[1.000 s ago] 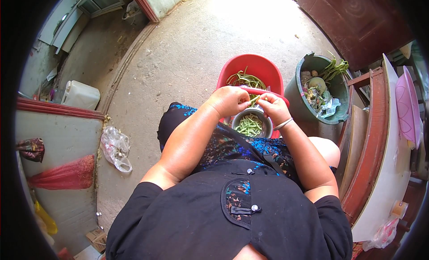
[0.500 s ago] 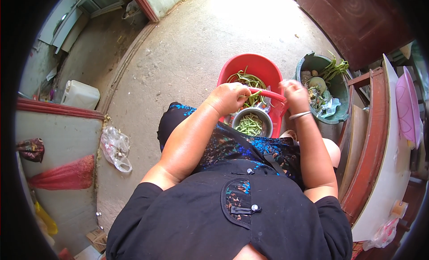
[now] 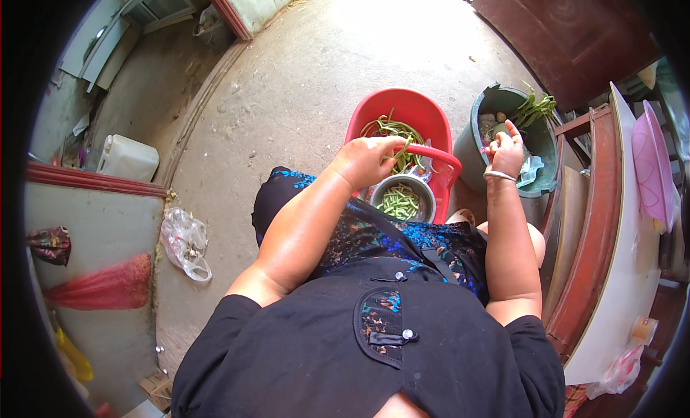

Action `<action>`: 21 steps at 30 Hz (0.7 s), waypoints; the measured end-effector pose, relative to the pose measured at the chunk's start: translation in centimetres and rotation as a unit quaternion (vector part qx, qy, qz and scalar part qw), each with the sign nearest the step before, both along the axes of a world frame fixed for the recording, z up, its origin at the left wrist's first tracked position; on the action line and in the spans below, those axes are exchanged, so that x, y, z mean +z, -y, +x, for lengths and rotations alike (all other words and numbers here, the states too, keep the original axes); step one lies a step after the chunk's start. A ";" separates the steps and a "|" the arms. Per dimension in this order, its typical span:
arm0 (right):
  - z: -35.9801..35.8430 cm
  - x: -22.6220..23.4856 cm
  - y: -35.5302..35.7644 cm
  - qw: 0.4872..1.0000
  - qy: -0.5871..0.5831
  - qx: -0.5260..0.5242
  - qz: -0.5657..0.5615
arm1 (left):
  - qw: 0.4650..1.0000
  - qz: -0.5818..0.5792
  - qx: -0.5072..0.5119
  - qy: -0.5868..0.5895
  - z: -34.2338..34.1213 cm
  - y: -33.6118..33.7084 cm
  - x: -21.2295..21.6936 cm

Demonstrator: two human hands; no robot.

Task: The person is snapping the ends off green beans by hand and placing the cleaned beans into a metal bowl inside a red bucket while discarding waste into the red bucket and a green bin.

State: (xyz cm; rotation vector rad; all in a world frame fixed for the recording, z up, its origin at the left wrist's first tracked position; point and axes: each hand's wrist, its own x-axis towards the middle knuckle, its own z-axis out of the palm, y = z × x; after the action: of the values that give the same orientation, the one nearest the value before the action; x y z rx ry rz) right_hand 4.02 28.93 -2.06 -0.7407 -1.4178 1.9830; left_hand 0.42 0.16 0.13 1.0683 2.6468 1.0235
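Observation:
My left hand (image 3: 368, 159) is closed in a pinch on a green bean (image 3: 407, 150), over the near part of a red plastic basket (image 3: 357, 115) with a handle. Long green beans (image 3: 388, 128) lie in the far part of the basket. Nearer to me, a grey metal bowl (image 3: 433, 202) contains short cut bean pieces (image 3: 399, 202). Over a dark green bin (image 3: 468, 155), my right hand (image 3: 507, 153) has its index finger stretched out and other fingers partly curled. Nothing shows in it. A band circles that wrist.
Green stalks (image 3: 535, 107) and scraps stick up in the bin. On my right stand a red-brown wooden frame (image 3: 600, 238), a white board (image 3: 624, 274) and a pink plastic piece (image 3: 650, 166). To the left, a clear plastic bag (image 3: 185, 242) lies on the floor near a white jug (image 3: 129, 159).
My right hand has swung right, from beside the basket's handle to over the green bin, and its fingers have spread. My left hand stays nearly in place with the bean.

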 end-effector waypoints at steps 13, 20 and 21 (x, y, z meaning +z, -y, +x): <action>1.1 0.9 4.8 0.936 0.106 0.281 0.183 | 0.999 -0.050 0.003 0.000 0.2 0.0 1.1; 2.3 -0.8 10.8 0.883 0.081 0.418 0.196 | 0.999 -0.011 -0.042 -0.031 0.5 -0.5 -0.2; 2.3 -1.0 10.9 0.884 0.081 0.418 0.195 | 0.999 -0.004 -0.040 -0.035 0.6 -0.6 -0.3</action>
State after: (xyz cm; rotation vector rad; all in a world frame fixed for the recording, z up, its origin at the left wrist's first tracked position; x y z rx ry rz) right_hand 6.30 17.98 -3.10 -0.0858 -2.4367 2.1102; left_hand 1.05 0.78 -0.14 1.2185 2.6348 0.9780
